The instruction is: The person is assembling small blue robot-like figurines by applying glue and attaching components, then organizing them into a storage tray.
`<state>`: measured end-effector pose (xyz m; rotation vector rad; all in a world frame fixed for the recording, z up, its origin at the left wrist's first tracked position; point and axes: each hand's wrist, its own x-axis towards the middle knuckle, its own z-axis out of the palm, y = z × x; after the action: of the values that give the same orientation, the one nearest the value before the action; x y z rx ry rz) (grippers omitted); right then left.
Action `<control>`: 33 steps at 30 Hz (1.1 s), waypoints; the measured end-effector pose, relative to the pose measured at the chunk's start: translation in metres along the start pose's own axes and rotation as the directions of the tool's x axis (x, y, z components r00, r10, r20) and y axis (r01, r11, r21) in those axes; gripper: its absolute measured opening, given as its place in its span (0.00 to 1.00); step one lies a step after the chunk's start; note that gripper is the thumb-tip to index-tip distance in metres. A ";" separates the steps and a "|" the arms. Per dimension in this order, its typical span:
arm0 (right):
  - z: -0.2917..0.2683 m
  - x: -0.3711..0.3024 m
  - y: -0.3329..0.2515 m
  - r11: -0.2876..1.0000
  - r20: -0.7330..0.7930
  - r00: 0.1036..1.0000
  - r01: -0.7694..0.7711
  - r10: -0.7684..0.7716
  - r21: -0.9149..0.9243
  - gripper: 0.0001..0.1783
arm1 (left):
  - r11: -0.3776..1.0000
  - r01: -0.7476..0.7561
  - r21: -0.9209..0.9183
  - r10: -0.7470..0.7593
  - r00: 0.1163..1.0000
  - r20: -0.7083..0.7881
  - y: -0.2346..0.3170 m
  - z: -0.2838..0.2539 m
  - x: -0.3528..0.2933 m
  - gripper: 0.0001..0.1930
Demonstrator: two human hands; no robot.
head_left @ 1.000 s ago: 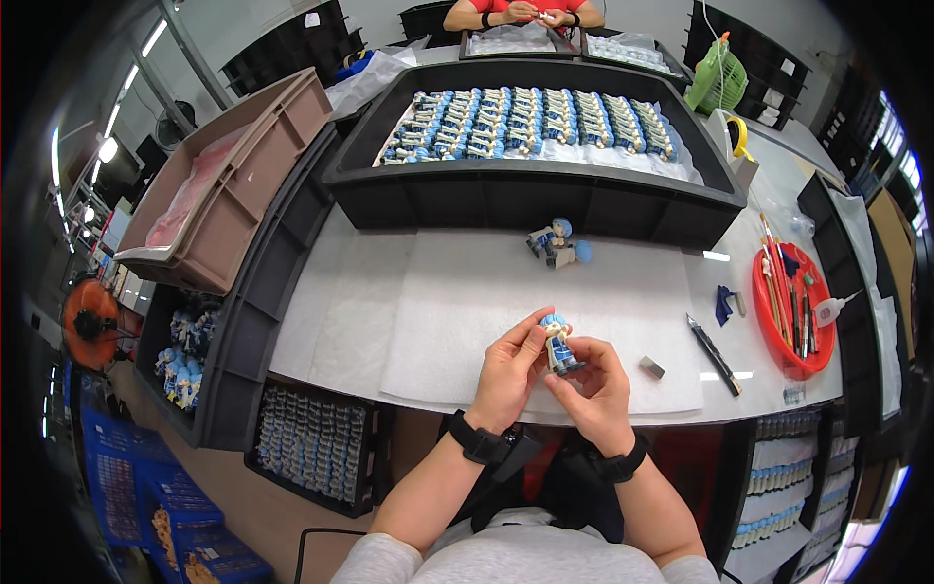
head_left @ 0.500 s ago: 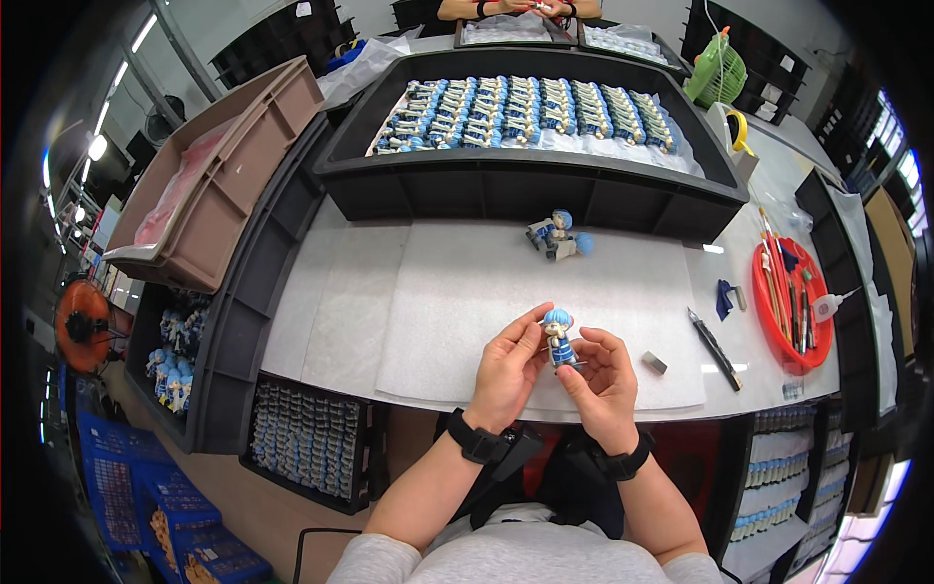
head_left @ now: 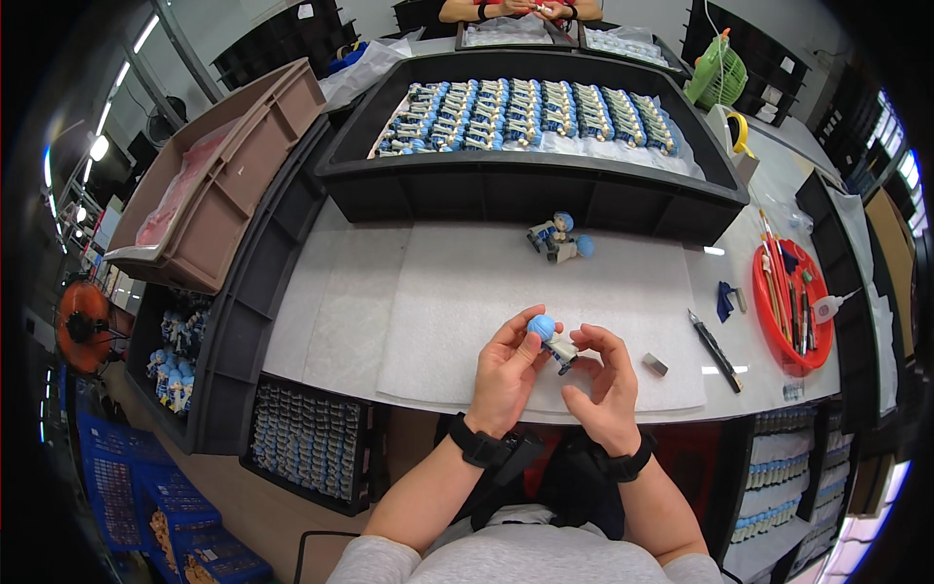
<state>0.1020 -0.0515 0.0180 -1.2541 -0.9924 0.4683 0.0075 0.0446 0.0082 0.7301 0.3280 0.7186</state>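
Note:
A small blue-haired figurine (head_left: pixel 557 346) is pinched by its head between the thumb and fingers of my left hand (head_left: pixel 506 372). It tilts with its legs toward the right, and the back of its round blue head shows. My right hand (head_left: pixel 607 389) is open beside the legs, thumb and fingers apart in a curve with nothing between them. Both hands are over the near part of a white foam sheet (head_left: pixel 448 292). Farther back on that sheet lie two similar figurines (head_left: pixel 555 235), close together.
A large black tray (head_left: pixel 525 185) with rows of figurines stands behind the sheet. At right are a craft knife (head_left: pixel 714 348), a grey block (head_left: pixel 655 364) and a red dish (head_left: pixel 817 356) of brushes. Brown and black crates (head_left: pixel 219 209) flank the left. Another person's hands (head_left: pixel 530 10) work at the back.
The figurine has turned from upright, facing front, to tilted with its back showing. My right hand has let go of it and opened; my left hand still holds it.

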 end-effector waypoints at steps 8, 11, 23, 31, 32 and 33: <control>0.006 -0.003 0.006 0.983 -0.052 0.990 -0.125 0.133 0.135 0.27 | 0.998 -0.005 -0.064 0.006 1.000 0.021 0.000 0.003 0.001 0.16; 0.004 -0.004 0.007 0.985 -0.073 0.991 -0.103 0.114 0.139 0.27 | 0.999 0.017 -0.029 -0.016 1.000 0.018 0.000 0.004 0.002 0.16; 0.004 -0.005 0.010 0.967 -0.131 0.986 -0.071 0.105 0.245 0.27 | 0.982 0.049 0.182 -0.039 0.998 -0.055 -0.002 0.011 0.004 0.16; 0.000 -0.006 0.008 0.967 -0.149 0.981 -0.083 0.121 0.242 0.25 | 0.962 0.054 0.267 -0.039 0.997 -0.064 -0.007 0.015 0.003 0.15; 0.000 -0.007 0.008 0.963 -0.150 0.980 -0.092 0.133 0.255 0.25 | 0.959 0.053 0.280 -0.034 0.997 -0.070 -0.008 0.015 0.003 0.15; 0.000 -0.007 0.008 0.959 -0.152 0.978 -0.099 0.143 0.266 0.25 | 0.955 0.051 0.291 -0.030 0.997 -0.074 -0.008 0.014 0.003 0.15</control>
<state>0.0997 -0.0542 0.0084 -1.1029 -0.6887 0.5578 0.0205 0.0356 0.0129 0.9781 0.5187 0.6638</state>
